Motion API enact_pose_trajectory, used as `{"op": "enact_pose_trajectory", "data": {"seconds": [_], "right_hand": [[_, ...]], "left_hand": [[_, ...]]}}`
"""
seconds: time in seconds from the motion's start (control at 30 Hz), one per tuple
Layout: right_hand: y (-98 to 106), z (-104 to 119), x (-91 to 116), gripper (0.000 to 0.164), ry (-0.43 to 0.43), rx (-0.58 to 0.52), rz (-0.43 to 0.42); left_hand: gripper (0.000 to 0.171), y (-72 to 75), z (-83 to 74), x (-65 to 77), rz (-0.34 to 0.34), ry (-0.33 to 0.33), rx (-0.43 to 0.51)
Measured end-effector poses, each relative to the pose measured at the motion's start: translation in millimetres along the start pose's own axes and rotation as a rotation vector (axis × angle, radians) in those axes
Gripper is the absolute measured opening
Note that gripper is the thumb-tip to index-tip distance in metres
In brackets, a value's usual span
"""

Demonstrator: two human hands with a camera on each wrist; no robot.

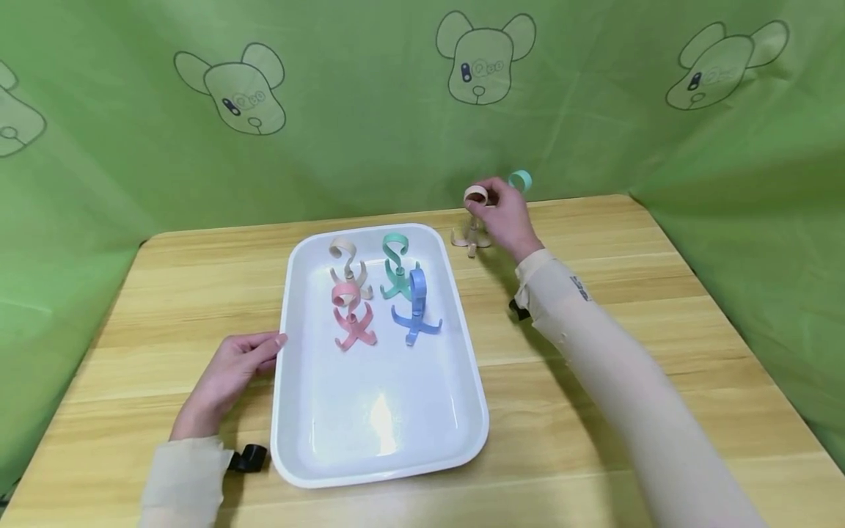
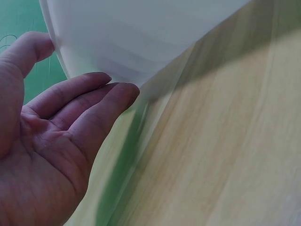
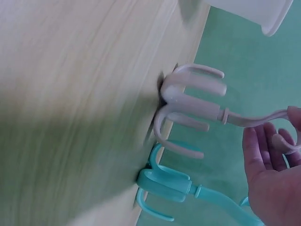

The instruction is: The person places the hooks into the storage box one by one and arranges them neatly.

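My right hand (image 1: 508, 216) holds a beige multi-armed rotating hook (image 3: 193, 104) by its curled top. The hook stands upright at the table's back edge, its upturned arms at the bottom; I cannot tell whether it touches the wood. Just behind it is a turquoise hook (image 3: 164, 183) of the same kind, mostly hidden by the hand in the head view. My left hand (image 1: 234, 367) pinches the left rim of a white tray (image 1: 379, 480), thumb at the rim and fingers against the outer wall. In the tray stand a beige hook (image 1: 350, 275), a green hook (image 1: 399, 271), a pink hook (image 1: 353, 323) and a blue hook (image 1: 416, 315).
The wooden table (image 1: 594, 293) lies under everything. Green cloth (image 1: 370, 147) printed with bear-like heads hangs behind it and at both sides. The tray's front half is bare, with a light glare on its floor.
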State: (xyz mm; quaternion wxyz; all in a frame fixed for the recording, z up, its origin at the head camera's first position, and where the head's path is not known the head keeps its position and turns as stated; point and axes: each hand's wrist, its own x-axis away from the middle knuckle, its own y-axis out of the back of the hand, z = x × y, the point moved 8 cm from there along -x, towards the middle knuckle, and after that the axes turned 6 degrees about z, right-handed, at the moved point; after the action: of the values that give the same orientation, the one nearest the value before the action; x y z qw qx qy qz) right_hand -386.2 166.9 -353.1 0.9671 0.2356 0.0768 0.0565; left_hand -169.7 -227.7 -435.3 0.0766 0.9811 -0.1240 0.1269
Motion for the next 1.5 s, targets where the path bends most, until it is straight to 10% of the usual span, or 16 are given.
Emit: {"op": "enact_pose_trajectory", "data": {"seconds": [1.5], "right_hand": [[26,29,34,0.028,0.093,0.013,0.100]], "left_hand": [[0.053,-0.6,-1.5,-1.1,0.024,0.019,-0.004]]}}
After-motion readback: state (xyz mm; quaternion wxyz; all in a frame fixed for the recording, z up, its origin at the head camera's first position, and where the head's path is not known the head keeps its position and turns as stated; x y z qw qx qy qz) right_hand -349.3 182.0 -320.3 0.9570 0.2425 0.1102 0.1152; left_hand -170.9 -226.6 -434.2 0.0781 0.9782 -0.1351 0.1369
